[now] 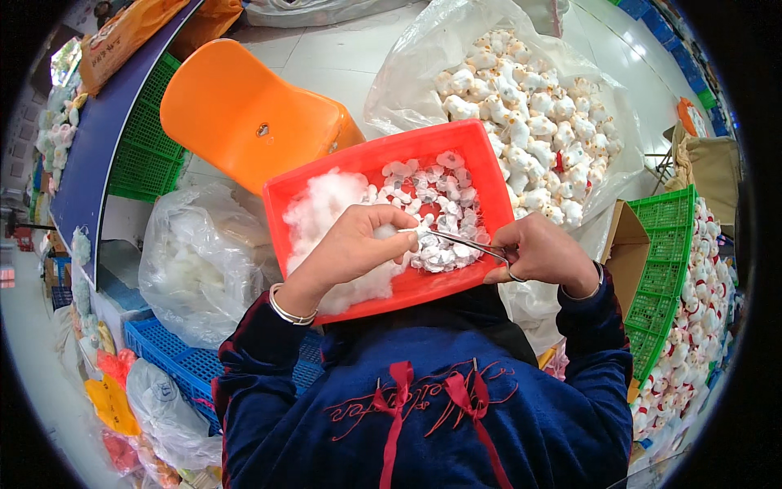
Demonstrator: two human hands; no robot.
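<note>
A red plastic tray (371, 303) rests on my lap. In its left part lies a heap of fluffy white stuffing (326, 204), and in its right part a pile of small white and silvery fabric pieces (444, 204). Over the tray, my left hand (350, 248) pinches a small white fabric piece (422, 231) between thumb and forefinger. My right hand (544, 254) grips the loop handles of metal forceps (472, 243). Their tips reach to the small piece at my left fingertips; whether they are inside it is too small to tell.
An orange chair (244, 114) stands beyond the tray. A big clear bag of small white plush figures (529, 122) lies far right. More plush figures fill a green crate (664, 277) at the right. At left are a bag of stuffing (199, 261) and a blue crate (175, 350).
</note>
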